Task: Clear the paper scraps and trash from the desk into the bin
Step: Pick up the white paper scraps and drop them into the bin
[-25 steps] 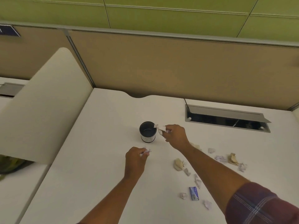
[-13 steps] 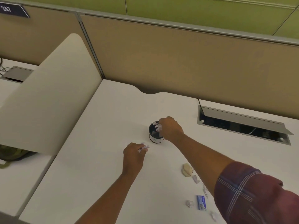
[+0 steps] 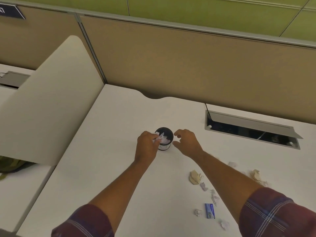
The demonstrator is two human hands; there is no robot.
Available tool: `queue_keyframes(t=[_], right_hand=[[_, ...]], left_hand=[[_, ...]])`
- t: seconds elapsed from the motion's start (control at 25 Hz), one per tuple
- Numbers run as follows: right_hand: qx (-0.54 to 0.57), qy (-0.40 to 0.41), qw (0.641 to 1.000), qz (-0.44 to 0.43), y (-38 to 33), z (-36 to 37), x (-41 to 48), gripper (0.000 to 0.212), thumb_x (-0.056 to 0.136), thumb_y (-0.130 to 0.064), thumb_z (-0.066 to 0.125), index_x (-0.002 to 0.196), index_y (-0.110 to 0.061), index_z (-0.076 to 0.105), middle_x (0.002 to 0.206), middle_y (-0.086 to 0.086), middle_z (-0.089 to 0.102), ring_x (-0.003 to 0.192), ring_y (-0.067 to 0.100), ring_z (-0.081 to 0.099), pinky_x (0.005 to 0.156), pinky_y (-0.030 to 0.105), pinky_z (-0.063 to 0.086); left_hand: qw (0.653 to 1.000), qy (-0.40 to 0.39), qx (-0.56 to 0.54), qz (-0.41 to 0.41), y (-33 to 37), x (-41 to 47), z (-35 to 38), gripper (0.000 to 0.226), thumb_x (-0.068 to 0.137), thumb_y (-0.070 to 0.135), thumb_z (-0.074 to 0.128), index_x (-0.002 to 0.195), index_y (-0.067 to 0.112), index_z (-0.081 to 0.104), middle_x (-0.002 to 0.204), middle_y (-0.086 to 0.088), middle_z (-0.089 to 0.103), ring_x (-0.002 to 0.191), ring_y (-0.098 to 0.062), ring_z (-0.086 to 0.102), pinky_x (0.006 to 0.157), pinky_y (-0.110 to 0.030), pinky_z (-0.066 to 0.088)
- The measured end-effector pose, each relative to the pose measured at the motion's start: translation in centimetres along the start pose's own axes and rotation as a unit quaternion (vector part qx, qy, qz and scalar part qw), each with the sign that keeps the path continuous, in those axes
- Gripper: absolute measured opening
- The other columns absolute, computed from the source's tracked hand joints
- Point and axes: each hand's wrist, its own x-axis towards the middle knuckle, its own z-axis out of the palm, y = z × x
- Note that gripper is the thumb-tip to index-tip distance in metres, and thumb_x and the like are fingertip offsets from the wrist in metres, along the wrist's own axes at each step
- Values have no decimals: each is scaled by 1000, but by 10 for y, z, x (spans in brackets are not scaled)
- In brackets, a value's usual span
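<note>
- Left hand pinches a white paper scrap over the bin on the counter.
- Right hand hovers beside it, fingers spread, empty.
- Bin's label unreadable.

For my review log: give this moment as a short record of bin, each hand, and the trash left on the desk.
bin: small round black bin, upright on white desk, white paper inside
left hand: pinching a white paper scrap over the bin's rim
right hand: open, empty, beside the bin
left on desk: tan crumpled wad, blue rectangular wrapper, several small white scraps, all at right
</note>
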Motion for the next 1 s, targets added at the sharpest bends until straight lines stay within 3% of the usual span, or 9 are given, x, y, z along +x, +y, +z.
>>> queue_keyframes(t=[0.28, 0.44, 0.56, 0.64, 0.76, 0.88, 1.0], right_hand=[[31, 44, 998, 31, 47, 6, -68, 37, 91, -24, 71, 126, -16, 63, 123, 4, 61, 109, 20, 61, 95, 28, 49], [-7, 49, 998, 27, 75, 2, -94, 44, 93, -29, 67, 135, -18, 58, 135, 1, 56, 123, 19, 56, 104, 27, 43], [-56, 51, 997, 36, 96, -1, -109, 51, 94, -34, 63, 141, -20, 53, 146, 1, 51, 133, 21, 49, 110, 33, 40], [-91, 58, 993, 46, 110, -2, -121, 57, 94, -38, 61, 146, -21, 47, 155, 3, 43, 141, 23, 42, 114, 37, 37], [-135, 69, 987, 57, 129, -4, -140, 67, 93, -45, 60, 151, -22, 35, 164, 5, 29, 150, 26, 31, 118, 42, 32], [-172, 64, 981, 70, 148, -8, -163, 77, 94, -48, 55, 156, -19, 22, 169, 9, 14, 154, 31, 21, 120, 48, 28], [-196, 36, 977, 75, 173, -11, -188, 81, 97, -50, 47, 160, -18, 8, 171, 8, -3, 157, 31, 7, 123, 50, 20]], left_hand=[[993, -67, 91, 31, 29, 33, 18, 23, 102, 19, 58, 112, 8, 76, 107, -16, 67, 98, -28, 66, 91, -38, 57], [967, -96, 230, 47, 37, 35, 23, 18, 98, 16, 54, 97, 16, 72, 89, -8, 70, 89, -29, 60, 83, -42, 53], [972, -104, 208, 24, 36, 31, 25, 21, 92, 26, 63, 76, 13, 60, 83, -5, 65, 93, -32, 59, 75, -41, 51], [976, -95, 190, 35, 37, 22, 25, 14, 92, 28, 65, 95, 14, 67, 101, -6, 67, 109, -34, 58, 84, -41, 54], [960, -68, 262, 71, 41, 6, 32, 51, 92, 38, 68, 134, 12, 57, 142, -13, 56, 135, -35, 49, 105, -46, 52], [942, -58, 307, 120, 51, -17, 51, 63, 91, 49, 63, 140, 13, 47, 150, -13, 47, 142, -37, 42, 114, -46, 44], [935, -103, 315, 128, 64, -51, 82, 76, 95, 55, 53, 155, 14, 32, 166, -15, 28, 155, -37, 22, 126, -49, 27]])
